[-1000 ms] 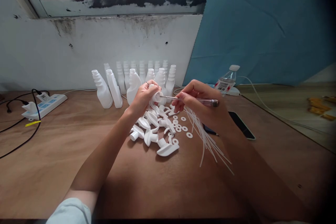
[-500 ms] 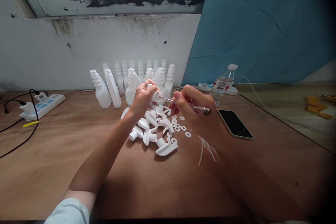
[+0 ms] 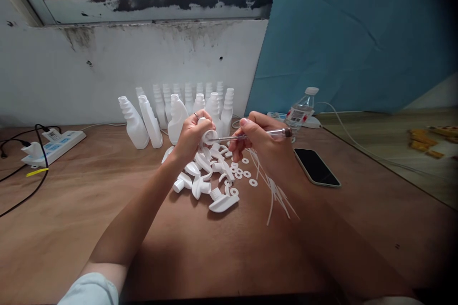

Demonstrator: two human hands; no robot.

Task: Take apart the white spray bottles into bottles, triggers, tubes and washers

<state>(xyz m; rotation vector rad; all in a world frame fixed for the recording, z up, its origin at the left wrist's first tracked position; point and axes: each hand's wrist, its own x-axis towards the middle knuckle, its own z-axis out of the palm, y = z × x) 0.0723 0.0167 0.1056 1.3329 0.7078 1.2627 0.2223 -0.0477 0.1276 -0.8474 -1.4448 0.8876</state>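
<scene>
My left hand (image 3: pixel 191 137) is closed around a white plastic spray-head cap (image 3: pixel 208 136), its open end turned to the right. My right hand (image 3: pixel 258 143) pinches a thin screwdriver (image 3: pixel 250 137) with a clear handle, held almost level, and its metal tip points into the cap's opening. Both hands hover above a heap of white spray heads (image 3: pixel 205 178) on the wooden table (image 3: pixel 89 209). Small white washers (image 3: pixel 243 174) lie beside the heap, and thin white tubes (image 3: pixel 275 195) lie under my right forearm.
Several white bottles (image 3: pixel 179 109) stand in rows against the wall. A power strip (image 3: pixel 53 143) with black cables lies at far left. A black phone (image 3: pixel 317 167) and a clear water bottle (image 3: pixel 300 112) are to the right. A blue sheet covers the right wall.
The screwdriver has swung from tilted down to nearly level, its handle risen. Both hands shifted slightly left, still joined at the cap.
</scene>
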